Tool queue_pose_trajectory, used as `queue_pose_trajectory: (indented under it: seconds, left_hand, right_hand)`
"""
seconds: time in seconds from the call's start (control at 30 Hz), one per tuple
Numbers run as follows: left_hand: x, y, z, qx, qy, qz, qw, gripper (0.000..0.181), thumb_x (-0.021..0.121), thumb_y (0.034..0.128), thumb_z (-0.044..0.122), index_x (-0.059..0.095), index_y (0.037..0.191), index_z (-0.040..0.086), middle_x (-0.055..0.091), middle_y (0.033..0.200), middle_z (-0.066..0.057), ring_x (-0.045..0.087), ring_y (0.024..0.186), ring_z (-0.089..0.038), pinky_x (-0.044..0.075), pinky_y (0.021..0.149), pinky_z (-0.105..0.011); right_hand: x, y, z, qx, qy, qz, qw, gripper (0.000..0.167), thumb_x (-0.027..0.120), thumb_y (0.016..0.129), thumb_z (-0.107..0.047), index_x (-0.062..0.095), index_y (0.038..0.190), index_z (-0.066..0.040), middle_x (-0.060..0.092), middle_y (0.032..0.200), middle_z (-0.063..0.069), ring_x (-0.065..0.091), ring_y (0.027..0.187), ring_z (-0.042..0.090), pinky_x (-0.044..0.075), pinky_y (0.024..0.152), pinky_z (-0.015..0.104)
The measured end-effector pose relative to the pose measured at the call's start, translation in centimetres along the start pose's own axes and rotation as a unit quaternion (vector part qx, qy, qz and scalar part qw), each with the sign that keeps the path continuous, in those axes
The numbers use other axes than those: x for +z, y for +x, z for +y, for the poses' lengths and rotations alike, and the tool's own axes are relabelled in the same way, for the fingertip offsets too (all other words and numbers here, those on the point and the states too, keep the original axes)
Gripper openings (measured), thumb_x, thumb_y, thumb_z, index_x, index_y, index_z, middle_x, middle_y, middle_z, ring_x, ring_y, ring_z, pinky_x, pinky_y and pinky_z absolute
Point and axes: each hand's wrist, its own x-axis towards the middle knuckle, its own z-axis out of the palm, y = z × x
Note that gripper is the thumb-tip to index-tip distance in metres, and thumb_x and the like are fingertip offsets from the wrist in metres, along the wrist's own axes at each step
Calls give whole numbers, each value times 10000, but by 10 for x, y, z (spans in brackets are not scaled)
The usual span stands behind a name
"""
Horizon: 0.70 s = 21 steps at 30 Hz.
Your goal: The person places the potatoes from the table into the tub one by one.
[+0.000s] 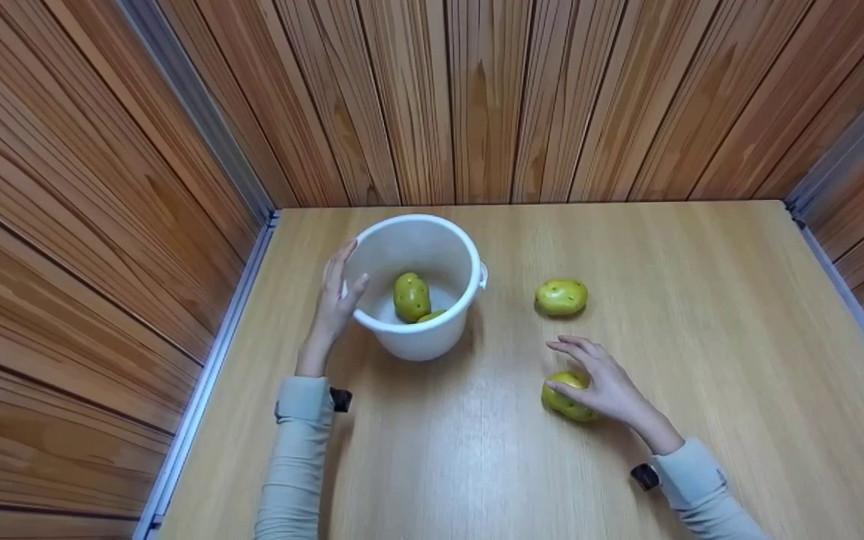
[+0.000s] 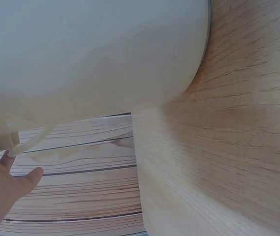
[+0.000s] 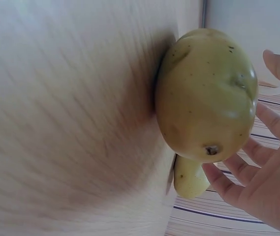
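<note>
A white bucket (image 1: 421, 345) stands on the table, with a green potato (image 1: 411, 297) and part of another inside it. The left hand (image 1: 336, 296) rests on the bucket's left rim, fingers outside; in the left wrist view this hand (image 2: 7, 189) is beside the bucket wall (image 2: 90, 59) and handle. Over a potato (image 1: 567, 397) on the table, the right hand (image 1: 608, 386) is spread with fingers apart. The right wrist view has that hand (image 3: 267, 172) beside the potato (image 3: 206, 98), fingers not curled round it; contact is unclear.
Another potato (image 1: 561, 297) lies on the table (image 1: 702, 300) beyond the right hand, to the right of the bucket. Wood-plank walls (image 1: 477, 97) rise at the back and both sides, with metal strips (image 1: 207, 405) along the side edges.
</note>
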Motion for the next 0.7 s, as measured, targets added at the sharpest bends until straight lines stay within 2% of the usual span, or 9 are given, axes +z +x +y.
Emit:
queue_pose_trajectory:
  seconds: [0.2,0.4,0.7]
  left_hand:
    - [-1,0,1,-88,70,-55,9999,594,503,913,235,291,1451,96,258,1501,-123,193,1384,-309,184,1069,-618]
    - [-1,-1,1,-216,51,-85,9997,608,506,918,277,277,1459,119,239,1510,-101,185,1389,-299,187,1070,-616]
    - [0,-1,1,-216,67,-76,9997,606,504,918,278,280,1458,120,234,1513,-105,182,1389,-311,186,1064,-625]
  right_hand:
    - [4,-3,4,-102,30,-7,9999,605,743,761,-371,542,1294,-169,483,1336,108,467,1191,315,388,946,543]
    - [9,-8,6,10,60,-122,9999,623,739,758,-395,533,1304,-176,472,1345,105,447,1215,327,362,962,568]
    - [15,-13,9,180,63,-169,9997,644,737,748,-425,523,1310,-193,464,1353,91,424,1241,333,354,970,577]
